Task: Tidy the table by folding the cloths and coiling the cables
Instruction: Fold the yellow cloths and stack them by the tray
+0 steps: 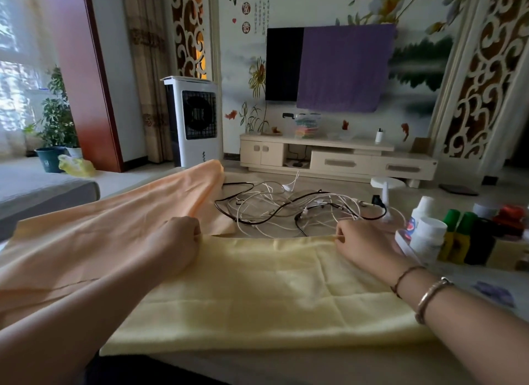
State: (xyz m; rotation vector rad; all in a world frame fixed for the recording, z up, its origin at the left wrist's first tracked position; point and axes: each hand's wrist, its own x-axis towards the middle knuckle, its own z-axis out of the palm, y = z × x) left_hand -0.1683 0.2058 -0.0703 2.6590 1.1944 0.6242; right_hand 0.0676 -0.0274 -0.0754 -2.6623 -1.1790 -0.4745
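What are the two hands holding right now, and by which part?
Both grip the pale yellow cloth along its far edge: left hand at the far-left corner, right hand near the far-right corner, fingers curled in a pinching grip.

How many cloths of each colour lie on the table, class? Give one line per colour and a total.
Yellow cloth: 1, its far edge pinched by the left hand and the right hand.
Orange cloth: 1.
Total: 2 cloths.
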